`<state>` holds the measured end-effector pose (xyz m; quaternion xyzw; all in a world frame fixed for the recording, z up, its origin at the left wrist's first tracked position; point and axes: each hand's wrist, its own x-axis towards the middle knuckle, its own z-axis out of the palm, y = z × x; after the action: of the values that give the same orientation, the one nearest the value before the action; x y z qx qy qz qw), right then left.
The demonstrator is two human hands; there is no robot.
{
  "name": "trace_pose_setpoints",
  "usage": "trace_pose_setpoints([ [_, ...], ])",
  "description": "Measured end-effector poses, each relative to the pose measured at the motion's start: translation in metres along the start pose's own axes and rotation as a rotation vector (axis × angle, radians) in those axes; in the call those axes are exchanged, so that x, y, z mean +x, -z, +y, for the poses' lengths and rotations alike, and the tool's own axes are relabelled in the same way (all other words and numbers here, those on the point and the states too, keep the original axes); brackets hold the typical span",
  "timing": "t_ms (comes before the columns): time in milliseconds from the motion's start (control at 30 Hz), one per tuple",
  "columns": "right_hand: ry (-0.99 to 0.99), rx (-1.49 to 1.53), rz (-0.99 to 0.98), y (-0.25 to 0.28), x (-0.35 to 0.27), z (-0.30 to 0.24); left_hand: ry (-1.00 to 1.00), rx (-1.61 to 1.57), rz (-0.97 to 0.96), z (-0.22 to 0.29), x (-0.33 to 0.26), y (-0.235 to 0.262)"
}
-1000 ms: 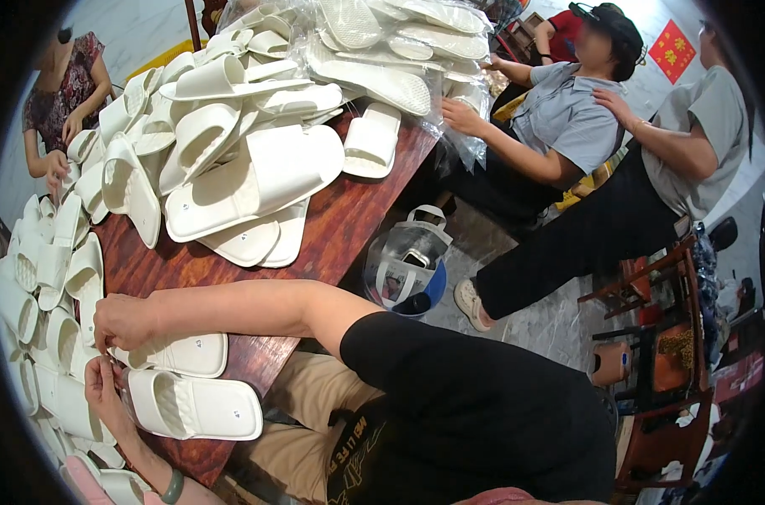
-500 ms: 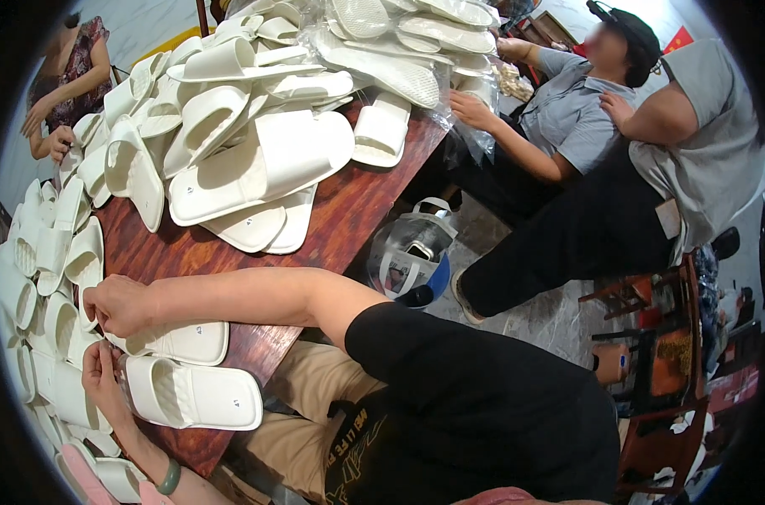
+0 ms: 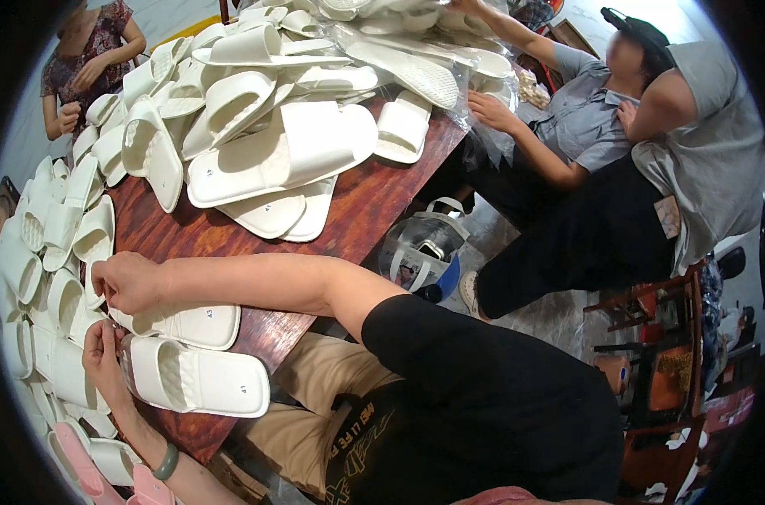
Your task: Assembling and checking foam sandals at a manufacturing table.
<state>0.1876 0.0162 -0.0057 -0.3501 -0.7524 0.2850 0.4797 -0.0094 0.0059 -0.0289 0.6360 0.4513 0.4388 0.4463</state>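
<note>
Two white slide slippers lie side by side at the near edge of the table: the front slipper [image 3: 231, 383] and a second slipper [image 3: 218, 326] just behind it, partly under my right forearm. My right hand [image 3: 130, 282] is bent over the second slipper's toe end, its fingers curled and pinched downward. Close by, my left hand [image 3: 103, 349] is at the toe of the front slipper, thumb and fingers pressed together. Whatever is between the fingers of either hand is too small or hidden to make out. A green bangle [image 3: 167, 461] circles my left wrist.
White slippers are heaped on the reddish wooden table [image 3: 349, 215] and along its left side; pink slippers [image 3: 79, 459] lie lower left. A clear bag [image 3: 420, 252] stands on the floor. One person [image 3: 567, 126] sits opposite, another [image 3: 685, 160] stands beside, a third [image 3: 92, 63] far left.
The view has shifted slightly, moving the scene rightward. My hands stay pinched at the slippers' toes. The seated person's far arm now reaches toward the pile; the far-left person's hand has lifted off the slippers.
</note>
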Motion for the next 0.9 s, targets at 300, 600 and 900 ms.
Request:
trace_pose_setpoints([
  [300, -0.083, 0.002, -0.025, 0.004, 0.000, -0.001, 0.016, -0.114, -0.020, 0.004, -0.003, -0.008],
  [600, -0.086, -0.022, 0.020, 0.001, -0.001, -0.002, -0.023, -0.041, -0.009, -0.001, -0.001, -0.002],
  [900, -0.034, 0.011, -0.032, 0.004, 0.000, -0.003, -0.005, -0.070, -0.058, 0.001, -0.001, -0.002],
])
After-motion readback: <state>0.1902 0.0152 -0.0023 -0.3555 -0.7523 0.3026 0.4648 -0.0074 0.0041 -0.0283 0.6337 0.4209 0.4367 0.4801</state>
